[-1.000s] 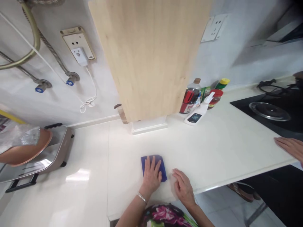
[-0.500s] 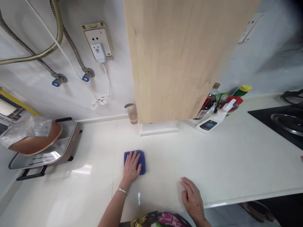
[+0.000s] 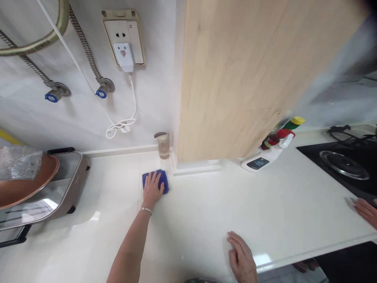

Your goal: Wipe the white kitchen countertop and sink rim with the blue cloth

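Note:
A folded blue cloth lies on the white counter close to the wall. My left hand presses down on it with fingers spread flat, holding it under the palm. Just beyond the cloth stands a translucent cup with a brown handle or lid part, apart from my fingers. My right hand rests near the counter's front edge, its fingers loosely extended, with nothing in them.
A wooden cabinet hangs low over the counter. At right are a white spray bottle, several sauce bottles and a black cooktop. Another person's hand touches the right side. An electric pan stands left.
My left hand has slid the blue cloth toward the wall and cup. My right hand has hardly moved. The view has shifted, and another person's hand shows more at the right.

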`<action>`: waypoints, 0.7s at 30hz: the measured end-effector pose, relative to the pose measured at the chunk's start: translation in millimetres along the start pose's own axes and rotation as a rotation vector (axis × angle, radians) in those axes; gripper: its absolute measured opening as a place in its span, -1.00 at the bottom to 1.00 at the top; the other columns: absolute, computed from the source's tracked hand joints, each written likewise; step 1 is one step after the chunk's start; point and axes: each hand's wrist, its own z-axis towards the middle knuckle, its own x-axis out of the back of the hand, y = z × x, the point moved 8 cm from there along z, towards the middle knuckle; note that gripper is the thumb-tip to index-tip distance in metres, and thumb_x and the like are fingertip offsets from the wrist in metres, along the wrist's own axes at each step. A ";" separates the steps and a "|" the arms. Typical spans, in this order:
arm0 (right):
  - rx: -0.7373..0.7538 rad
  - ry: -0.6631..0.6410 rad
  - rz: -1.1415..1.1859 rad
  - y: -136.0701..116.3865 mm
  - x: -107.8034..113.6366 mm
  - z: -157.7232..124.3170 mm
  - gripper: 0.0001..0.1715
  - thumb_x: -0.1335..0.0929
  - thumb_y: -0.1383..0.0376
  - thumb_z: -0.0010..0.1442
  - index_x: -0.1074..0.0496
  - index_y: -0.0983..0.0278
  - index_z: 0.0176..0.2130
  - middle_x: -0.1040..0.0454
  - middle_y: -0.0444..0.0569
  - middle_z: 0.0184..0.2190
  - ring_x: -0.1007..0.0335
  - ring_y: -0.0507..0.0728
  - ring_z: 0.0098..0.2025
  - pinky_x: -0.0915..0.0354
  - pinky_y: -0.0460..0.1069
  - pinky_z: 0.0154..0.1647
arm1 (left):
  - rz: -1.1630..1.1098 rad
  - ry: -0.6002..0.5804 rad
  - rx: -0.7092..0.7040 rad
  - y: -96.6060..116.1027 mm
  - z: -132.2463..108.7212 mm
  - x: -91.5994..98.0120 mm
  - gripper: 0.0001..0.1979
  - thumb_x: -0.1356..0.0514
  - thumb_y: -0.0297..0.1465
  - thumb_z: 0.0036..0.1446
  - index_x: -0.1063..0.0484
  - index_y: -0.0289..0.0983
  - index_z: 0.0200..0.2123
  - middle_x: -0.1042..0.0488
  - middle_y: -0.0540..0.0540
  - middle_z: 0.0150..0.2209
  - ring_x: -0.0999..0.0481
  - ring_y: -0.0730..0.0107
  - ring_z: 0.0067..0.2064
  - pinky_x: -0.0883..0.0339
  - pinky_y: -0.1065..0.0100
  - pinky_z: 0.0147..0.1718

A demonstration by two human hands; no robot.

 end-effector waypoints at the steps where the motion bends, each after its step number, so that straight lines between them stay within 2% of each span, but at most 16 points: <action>1: -0.006 -0.005 -0.006 1.0 -0.5 -0.4 -0.60 -0.20 0.37 0.27 -0.34 0.18 0.08 -0.42 0.07 0.13 -0.35 0.25 0.19 -0.35 0.29 0.17 | -0.008 0.002 0.004 -4.5 7.4 -1.0 -0.43 0.04 -0.22 0.31 -0.22 -0.28 0.32 -0.20 -0.18 0.38 -0.04 -0.07 0.43 0.02 -0.15 0.37; 5: -0.033 -0.004 -0.032 6.1 -0.1 1.3 -0.61 -0.20 0.37 0.24 -0.36 0.17 0.03 -0.43 0.07 0.11 -0.40 0.27 0.14 -0.41 0.27 0.08 | -0.045 0.009 0.026 -22.6 33.8 -5.1 -0.42 0.04 -0.22 0.29 -0.23 -0.28 0.32 -0.20 -0.20 0.38 -0.02 -0.09 0.43 0.06 -0.19 0.37; 11: -0.083 0.003 -0.025 9.2 2.9 14.1 -0.73 -0.21 0.39 0.17 -0.39 0.21 -0.15 -0.47 0.10 -0.03 -0.50 0.25 0.00 -0.47 0.15 -0.09 | -0.072 0.020 0.025 -44.8 65.1 -10.2 -0.41 0.04 -0.22 0.29 -0.22 -0.32 0.32 -0.19 -0.21 0.38 0.01 -0.07 0.44 0.14 -0.13 0.40; 15: -0.040 0.061 -0.088 4.5 4.4 18.6 -0.76 -0.23 0.39 0.13 -0.40 0.21 -0.21 -0.50 0.10 -0.09 -0.53 0.24 -0.09 -0.48 0.10 -0.22 | -0.071 0.007 -0.010 -57.5 85.3 -12.7 -0.41 0.07 -0.20 0.30 -0.24 -0.33 0.31 -0.21 -0.22 0.37 -0.01 -0.08 0.43 0.12 -0.11 0.39; 21: -0.036 0.148 -0.155 5.3 6.4 18.1 -0.82 -0.24 0.35 0.16 -0.39 0.21 -0.23 -0.52 0.09 -0.13 -0.53 0.24 -0.10 -0.51 0.12 -0.22 | -0.079 -0.025 -0.060 -76.3 112.4 -17.3 -0.41 0.06 -0.18 0.29 -0.26 -0.32 0.30 -0.20 -0.20 0.38 -0.02 -0.08 0.43 0.11 -0.11 0.39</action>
